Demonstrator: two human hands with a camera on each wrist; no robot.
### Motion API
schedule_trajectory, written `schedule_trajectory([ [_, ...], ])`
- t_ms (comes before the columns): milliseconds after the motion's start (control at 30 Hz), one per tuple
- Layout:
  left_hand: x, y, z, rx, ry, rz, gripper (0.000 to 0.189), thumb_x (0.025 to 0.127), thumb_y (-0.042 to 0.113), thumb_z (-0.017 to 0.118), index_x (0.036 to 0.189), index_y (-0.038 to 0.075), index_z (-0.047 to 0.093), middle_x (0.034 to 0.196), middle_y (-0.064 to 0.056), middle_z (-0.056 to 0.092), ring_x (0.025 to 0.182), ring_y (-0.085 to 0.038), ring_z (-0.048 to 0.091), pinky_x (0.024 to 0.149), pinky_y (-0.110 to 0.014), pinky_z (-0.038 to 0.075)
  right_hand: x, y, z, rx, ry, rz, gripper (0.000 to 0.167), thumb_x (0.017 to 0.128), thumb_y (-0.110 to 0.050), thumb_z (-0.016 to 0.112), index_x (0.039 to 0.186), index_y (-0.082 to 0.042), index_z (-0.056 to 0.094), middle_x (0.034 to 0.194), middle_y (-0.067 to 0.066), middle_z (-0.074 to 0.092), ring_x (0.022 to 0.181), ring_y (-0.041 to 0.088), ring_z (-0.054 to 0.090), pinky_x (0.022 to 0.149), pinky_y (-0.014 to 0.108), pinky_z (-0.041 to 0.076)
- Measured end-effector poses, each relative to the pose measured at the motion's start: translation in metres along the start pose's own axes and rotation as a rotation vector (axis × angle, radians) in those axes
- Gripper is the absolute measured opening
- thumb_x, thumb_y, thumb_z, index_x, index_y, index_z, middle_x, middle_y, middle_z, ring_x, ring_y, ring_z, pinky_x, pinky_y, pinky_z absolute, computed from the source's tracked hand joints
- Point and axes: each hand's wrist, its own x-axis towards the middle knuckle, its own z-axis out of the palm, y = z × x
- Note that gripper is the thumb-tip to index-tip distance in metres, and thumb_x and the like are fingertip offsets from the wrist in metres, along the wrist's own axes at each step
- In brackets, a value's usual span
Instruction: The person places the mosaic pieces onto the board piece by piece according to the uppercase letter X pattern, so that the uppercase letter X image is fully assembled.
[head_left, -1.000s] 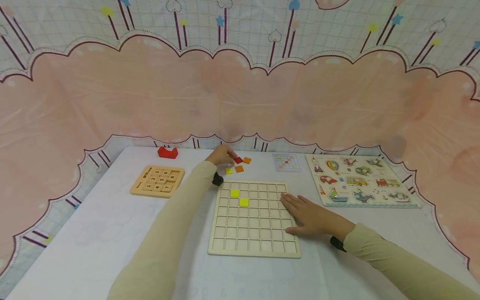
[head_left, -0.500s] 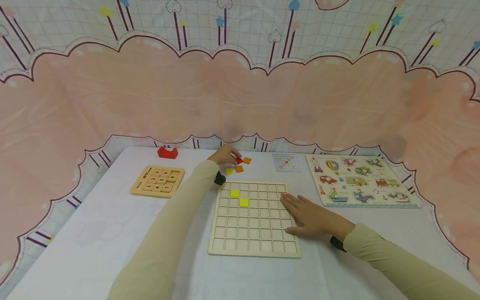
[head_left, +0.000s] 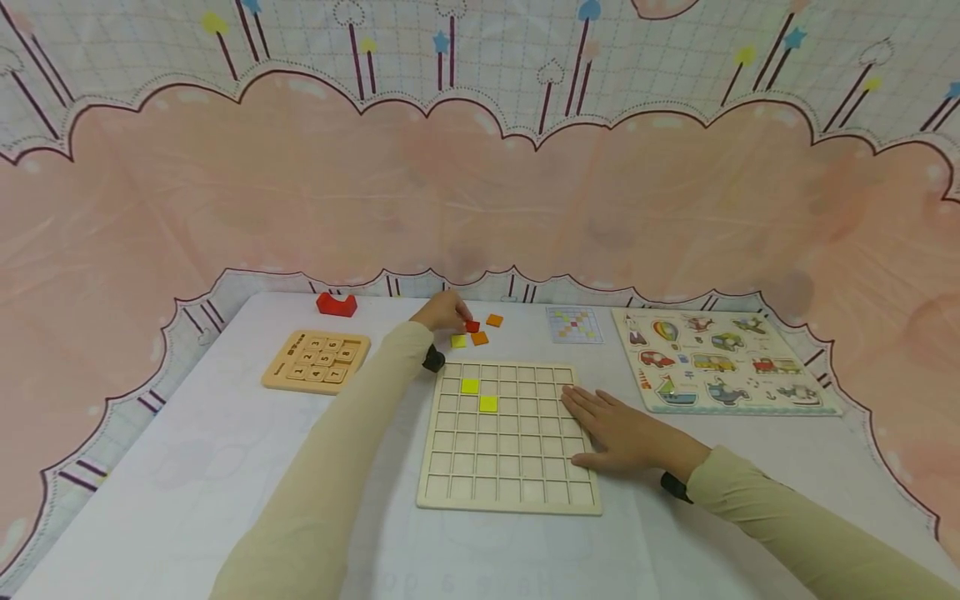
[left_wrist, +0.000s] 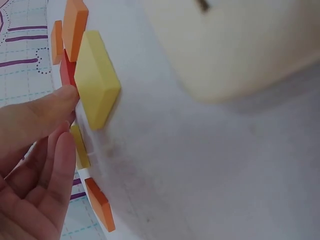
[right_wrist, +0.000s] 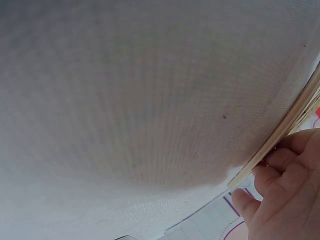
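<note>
At the back of the table my left hand [head_left: 442, 312] pinches a red square tile [head_left: 472, 327] between thumb and fingers. In the left wrist view the thumb lies on the red tile [left_wrist: 67, 70], right behind a loose yellow tile [left_wrist: 95, 82]. Two orange tiles [head_left: 480, 338] lie just right of the hand in the head view. A wooden grid board [head_left: 508, 505] stands in front, with two yellow tiles [head_left: 488, 404] set diagonally in its upper left cells. My right hand [head_left: 626, 432] rests with spread fingers on the board's right edge.
A number puzzle [head_left: 318, 362] and a red notched block [head_left: 337, 305] are on the left. Behind the board lies a small pattern card [head_left: 574, 326]. On the right is a picture puzzle board [head_left: 720, 362] with vehicles. A patterned cloth [head_left: 480, 192] hangs behind the table.
My left hand has taken hold of the red tile and drawn it slightly left and toward me. The right hand and grid board have stayed put.
</note>
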Motion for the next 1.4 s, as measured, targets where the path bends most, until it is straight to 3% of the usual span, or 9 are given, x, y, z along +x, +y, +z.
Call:
schedule_trajectory([
  [133, -0.002, 0.002, 0.001, 0.003, 0.006, -0.014, 0.027, 0.08, -0.003, 0.069, 0.107, -0.001, 0.07, 0.109, -0.017, 0.068, 0.1, -0.026, 0.059, 0.093, -0.035, 0.049, 0.0, 0.001, 0.001, -0.007, 0.004, -0.002, 0.086, 0.091, -0.056, 0.047, 0.148, 0.002, 0.019, 0.156, 0.017, 0.018, 0.144, 0.031, 0.019, 0.115, 0.05, 0.021],
  [233, 0.004, 0.0, 0.002, 0.001, -0.011, -0.025, 0.028, 0.08, -0.003, 0.069, 0.108, -0.001, 0.069, 0.11, -0.017, 0.067, 0.103, -0.027, 0.059, 0.094, -0.036, 0.049, 0.0, 0.001, 0.001, -0.007, 0.003, -0.001, 0.086, 0.091, -0.057, 0.046, 0.148, 0.001, 0.019, 0.156, 0.017, 0.017, 0.144, 0.031, 0.019, 0.115, 0.05, 0.02],
  [333, 0.018, -0.011, 0.004, 0.003, -0.024, -0.02, 0.027, 0.078, -0.003, 0.07, 0.104, 0.001, 0.071, 0.106, -0.015, 0.069, 0.1, -0.026, 0.059, 0.091, -0.035, 0.05, 0.0, 0.002, 0.002, -0.001, 0.003, 0.0, 0.087, 0.091, -0.058, 0.046, 0.148, 0.001, 0.018, 0.157, 0.017, 0.017, 0.145, 0.031, 0.019, 0.115, 0.05, 0.02],
  [367, 0.03, -0.024, 0.007, -0.016, -0.012, 0.032, 0.025, 0.075, 0.0, 0.074, 0.1, 0.004, 0.073, 0.099, -0.011, 0.07, 0.094, -0.022, 0.06, 0.085, -0.032, 0.052, 0.0, 0.002, 0.002, 0.001, 0.004, 0.0, 0.087, 0.091, -0.058, 0.045, 0.148, 0.001, 0.018, 0.157, 0.017, 0.017, 0.145, 0.031, 0.019, 0.115, 0.05, 0.02],
  [467, 0.035, -0.033, 0.007, 0.005, -0.019, 0.039, 0.025, 0.074, 0.001, 0.076, 0.098, 0.006, 0.073, 0.097, -0.009, 0.07, 0.091, -0.021, 0.059, 0.085, -0.031, 0.051, 0.0, 0.001, 0.001, 0.003, 0.002, 0.0, 0.087, 0.091, -0.057, 0.046, 0.148, 0.001, 0.018, 0.157, 0.017, 0.017, 0.145, 0.031, 0.018, 0.115, 0.05, 0.02],
  [567, 0.027, -0.032, 0.003, 0.001, -0.018, 0.017, 0.027, 0.075, 0.002, 0.075, 0.102, 0.004, 0.072, 0.101, -0.011, 0.07, 0.095, -0.023, 0.059, 0.089, -0.033, 0.05, 0.0, 0.0, 0.0, 0.001, 0.001, -0.001, 0.086, 0.091, -0.056, 0.046, 0.148, 0.002, 0.019, 0.156, 0.017, 0.017, 0.144, 0.032, 0.019, 0.115, 0.05, 0.02],
  [600, 0.013, -0.02, -0.001, 0.021, -0.028, -0.037, 0.029, 0.077, -0.001, 0.071, 0.106, 0.001, 0.07, 0.107, -0.015, 0.068, 0.1, -0.026, 0.058, 0.094, -0.038, 0.048, 0.0, 0.0, 0.0, 0.001, -0.001, 0.0, 0.086, 0.091, -0.056, 0.047, 0.148, 0.002, 0.019, 0.156, 0.017, 0.017, 0.144, 0.031, 0.019, 0.115, 0.05, 0.02],
  [800, -0.011, -0.014, -0.006, 0.018, 0.006, -0.02, 0.029, 0.082, -0.001, 0.065, 0.112, 0.0, 0.067, 0.111, -0.016, 0.065, 0.1, -0.026, 0.056, 0.096, -0.038, 0.046, 0.0, -0.001, -0.002, 0.007, -0.009, 0.008, 0.087, 0.09, -0.057, 0.047, 0.148, 0.002, 0.018, 0.156, 0.017, 0.017, 0.145, 0.032, 0.019, 0.115, 0.051, 0.02],
  [1400, -0.013, -0.02, -0.002, -0.021, 0.069, 0.004, 0.028, 0.081, 0.003, 0.07, 0.109, -0.001, 0.068, 0.108, -0.017, 0.066, 0.094, -0.024, 0.054, 0.092, -0.036, 0.047, -0.001, -0.002, -0.002, 0.016, -0.008, 0.003, 0.087, 0.091, -0.056, 0.047, 0.148, 0.002, 0.018, 0.157, 0.017, 0.017, 0.145, 0.031, 0.018, 0.115, 0.05, 0.02],
])
